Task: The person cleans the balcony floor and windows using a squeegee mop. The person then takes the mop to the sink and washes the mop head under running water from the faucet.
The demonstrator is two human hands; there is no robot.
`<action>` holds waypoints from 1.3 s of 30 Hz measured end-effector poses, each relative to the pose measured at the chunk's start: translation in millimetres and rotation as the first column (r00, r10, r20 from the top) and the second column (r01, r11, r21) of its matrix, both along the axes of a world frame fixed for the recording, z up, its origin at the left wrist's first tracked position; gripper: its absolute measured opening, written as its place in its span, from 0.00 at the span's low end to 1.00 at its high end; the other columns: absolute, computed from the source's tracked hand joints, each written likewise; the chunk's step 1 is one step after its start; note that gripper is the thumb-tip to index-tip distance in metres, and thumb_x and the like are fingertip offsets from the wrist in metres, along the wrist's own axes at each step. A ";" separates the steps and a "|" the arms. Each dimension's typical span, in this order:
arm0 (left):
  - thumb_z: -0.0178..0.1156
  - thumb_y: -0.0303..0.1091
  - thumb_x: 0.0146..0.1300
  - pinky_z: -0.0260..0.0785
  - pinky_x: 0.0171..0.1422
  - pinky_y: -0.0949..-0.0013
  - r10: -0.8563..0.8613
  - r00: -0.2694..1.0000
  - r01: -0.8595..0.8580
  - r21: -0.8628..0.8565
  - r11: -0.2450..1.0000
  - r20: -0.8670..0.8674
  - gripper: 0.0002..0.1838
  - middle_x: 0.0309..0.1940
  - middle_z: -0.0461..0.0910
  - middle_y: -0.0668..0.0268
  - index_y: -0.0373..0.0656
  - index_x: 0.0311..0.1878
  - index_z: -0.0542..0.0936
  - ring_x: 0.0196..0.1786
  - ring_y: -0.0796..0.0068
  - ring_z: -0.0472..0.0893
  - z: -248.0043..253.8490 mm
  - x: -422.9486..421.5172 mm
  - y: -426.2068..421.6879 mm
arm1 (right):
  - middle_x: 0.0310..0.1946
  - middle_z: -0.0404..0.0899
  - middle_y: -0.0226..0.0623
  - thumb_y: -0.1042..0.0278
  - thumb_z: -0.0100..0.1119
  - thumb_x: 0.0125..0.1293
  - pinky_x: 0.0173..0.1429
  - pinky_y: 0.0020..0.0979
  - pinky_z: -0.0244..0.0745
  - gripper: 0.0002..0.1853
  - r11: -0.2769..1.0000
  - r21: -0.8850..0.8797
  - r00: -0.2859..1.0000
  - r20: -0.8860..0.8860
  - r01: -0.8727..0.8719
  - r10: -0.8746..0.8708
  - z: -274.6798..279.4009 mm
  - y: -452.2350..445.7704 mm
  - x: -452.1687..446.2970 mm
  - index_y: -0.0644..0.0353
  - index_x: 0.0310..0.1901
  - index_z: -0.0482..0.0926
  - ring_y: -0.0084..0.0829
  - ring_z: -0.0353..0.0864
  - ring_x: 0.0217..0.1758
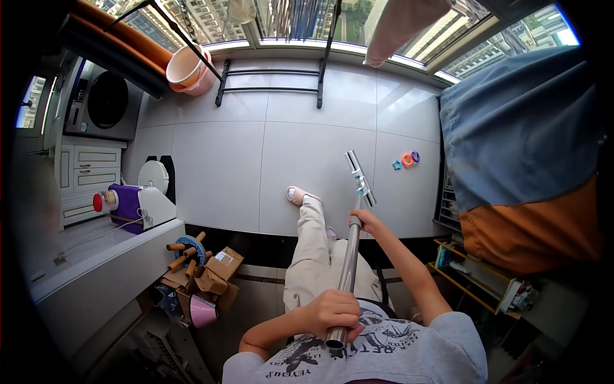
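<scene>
A long-handled mop with a shiny metal pole slants up and away from my body. Its narrow metal head, with white and pale-blue clips, is over the light tiled floor; whether it touches the tiles I cannot tell. Close to my shirt, my left hand is wrapped round the pole near its hollow end. My right hand grips the pole lower down, near the head. A blue star-shaped ring, an orange ring and a purple ring lie on the floor right of the head.
A black rack stands by the windows, beside pink buckets. At left are a washing machine and a round white device. Cardboard boxes sit at lower left. A blue and orange cloth covers something at right.
</scene>
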State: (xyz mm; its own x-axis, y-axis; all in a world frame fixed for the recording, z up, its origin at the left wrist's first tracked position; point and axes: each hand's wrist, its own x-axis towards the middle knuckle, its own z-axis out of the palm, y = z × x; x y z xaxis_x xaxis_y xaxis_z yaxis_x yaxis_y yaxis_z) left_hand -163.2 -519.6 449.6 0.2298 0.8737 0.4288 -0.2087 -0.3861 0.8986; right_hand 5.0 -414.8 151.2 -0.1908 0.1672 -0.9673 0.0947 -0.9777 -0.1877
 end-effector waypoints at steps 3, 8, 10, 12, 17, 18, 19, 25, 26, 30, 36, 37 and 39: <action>0.55 0.19 0.35 0.60 0.19 0.72 0.000 1.000 0.000 -0.010 1.000 -0.017 0.10 0.11 0.62 0.66 0.40 0.12 0.64 0.15 0.69 0.66 -14.0 -30.9 25.9 | 0.23 0.66 0.40 0.74 0.48 0.49 0.25 0.35 0.72 0.13 1.000 -0.006 0.999 0.030 0.029 -0.028 -19.8 33.9 -37.6 0.71 0.36 0.62 0.33 0.71 0.21; 0.56 0.20 0.34 0.60 0.19 0.72 0.063 0.988 -0.072 -0.063 0.995 -0.138 0.10 0.11 0.63 0.66 0.41 0.12 0.64 0.15 0.68 0.66 -16.7 -100.6 45.0 | 0.17 0.67 0.40 0.76 0.45 0.50 0.20 0.30 0.70 0.07 0.993 0.046 0.994 0.035 -0.107 0.105 -35.6 58.3 -145.8 0.69 0.29 0.63 0.30 0.69 0.17; 0.57 0.22 0.34 0.62 0.21 0.73 0.071 0.975 -0.086 -0.064 0.994 -0.209 0.10 0.11 0.63 0.67 0.41 0.12 0.64 0.16 0.69 0.67 -7.9 -121.2 54.0 | 0.16 0.66 0.38 0.74 0.45 0.50 0.21 0.28 0.70 0.06 0.996 0.021 0.995 -0.049 -0.089 0.090 -31.5 56.6 -191.1 0.68 0.28 0.64 0.29 0.70 0.18; 0.57 0.22 0.35 0.62 0.21 0.73 0.034 0.968 -0.057 -0.085 0.995 -0.247 0.10 0.11 0.63 0.67 0.41 0.13 0.64 0.16 0.69 0.67 1.4 -134.5 62.2 | 0.16 0.66 0.37 0.73 0.45 0.50 0.23 0.27 0.71 0.06 0.996 -0.035 0.978 -0.192 -0.085 0.077 -41.5 48.0 -230.3 0.67 0.27 0.64 0.28 0.70 0.19; 0.58 0.25 0.36 0.61 0.19 0.73 -0.012 0.908 -0.063 -0.165 0.984 -0.420 0.10 0.11 0.64 0.68 0.42 0.13 0.65 0.15 0.70 0.68 8.0 -164.2 86.8 | 0.32 0.66 0.37 0.64 0.49 0.49 0.30 0.29 0.71 0.27 0.856 0.085 0.831 -0.209 -0.509 0.515 5.2 45.5 -311.4 0.61 0.51 0.54 0.28 0.72 0.28; 0.58 0.25 0.34 0.60 0.19 0.72 0.038 0.880 -0.136 -0.175 0.975 -0.473 0.09 0.11 0.64 0.67 0.42 0.13 0.66 0.15 0.69 0.67 4.8 -170.1 89.6 | 0.34 0.66 0.37 0.64 0.48 0.50 0.32 0.29 0.71 0.29 0.843 0.095 0.798 -0.283 -0.529 0.532 16.6 51.4 -316.4 0.61 0.54 0.52 0.28 0.72 0.31; 0.58 0.25 0.34 0.60 0.19 0.72 0.061 0.875 -0.158 -0.165 0.973 -0.480 0.09 0.11 0.64 0.67 0.42 0.13 0.66 0.15 0.69 0.67 1.3 -178.8 93.4 | 0.36 0.66 0.37 0.63 0.48 0.51 0.35 0.29 0.70 0.31 0.829 0.101 0.759 -0.355 -0.549 0.546 27.2 58.5 -319.7 0.60 0.56 0.50 0.28 0.72 0.34; 0.57 0.22 0.33 0.57 0.20 0.72 0.379 0.580 -0.648 -0.127 0.751 -0.721 0.10 0.11 0.64 0.67 0.43 0.12 0.64 0.16 0.69 0.67 -44.1 -206.7 96.0 | 0.39 0.69 0.37 0.64 0.44 0.57 0.38 0.24 0.68 0.20 0.620 0.664 0.650 -0.259 -0.418 0.715 112.4 256.3 -284.9 0.60 0.51 0.59 0.25 0.72 0.36; 0.56 0.21 0.34 0.57 0.21 0.72 0.575 0.483 -0.785 -0.036 0.619 -0.660 0.10 0.11 0.64 0.67 0.43 0.12 0.63 0.16 0.70 0.66 -46.2 -208.8 100.6 | 0.38 0.70 0.36 0.66 0.43 0.57 0.38 0.23 0.68 0.18 0.537 0.759 0.683 -0.171 -0.368 0.710 125.6 303.7 -280.2 0.60 0.49 0.61 0.24 0.71 0.36; 0.51 0.18 0.40 0.54 0.23 0.76 0.889 0.087 -0.987 0.083 0.139 -0.449 0.11 0.13 0.62 0.67 0.42 0.14 0.61 0.18 0.75 0.62 -56.7 -223.4 105.2 | 0.35 0.70 0.34 0.73 0.45 0.55 0.40 0.19 0.63 0.13 0.092 0.972 0.800 0.121 -0.214 0.588 184.3 488.0 -287.0 0.62 0.44 0.65 0.19 0.68 0.35; 0.46 0.22 0.47 0.51 0.27 0.78 0.943 -0.190 -0.975 0.162 -0.150 -0.274 0.09 0.17 0.59 0.69 0.42 0.18 0.58 0.21 0.78 0.58 -78.4 -192.4 79.1 | 0.34 0.71 0.37 0.67 0.49 0.55 0.42 0.21 0.64 0.17 -0.382 0.866 0.641 0.497 -0.322 0.585 231.1 650.3 -345.5 0.64 0.45 0.65 0.23 0.69 0.38; 0.46 0.22 0.46 0.51 0.28 0.78 0.927 -0.220 -0.973 0.141 -0.185 -0.303 0.09 0.16 0.58 0.69 0.43 0.17 0.58 0.21 0.79 0.57 -76.4 -183.1 80.7 | 0.33 0.71 0.37 0.66 0.50 0.55 0.42 0.22 0.64 0.17 -0.400 0.844 0.599 0.536 -0.358 0.595 221.7 669.9 -360.9 0.65 0.45 0.65 0.24 0.69 0.38; 0.46 0.22 0.46 0.53 0.29 0.77 0.906 -0.265 -0.963 0.140 -0.230 -0.332 0.10 0.15 0.58 0.69 0.43 0.16 0.57 0.21 0.78 0.58 -74.9 -163.3 78.6 | 0.32 0.72 0.38 0.57 0.49 0.55 0.41 0.23 0.63 0.22 -0.566 0.708 0.459 0.706 -0.422 0.540 208.0 690.7 -390.5 0.66 0.46 0.66 0.25 0.69 0.37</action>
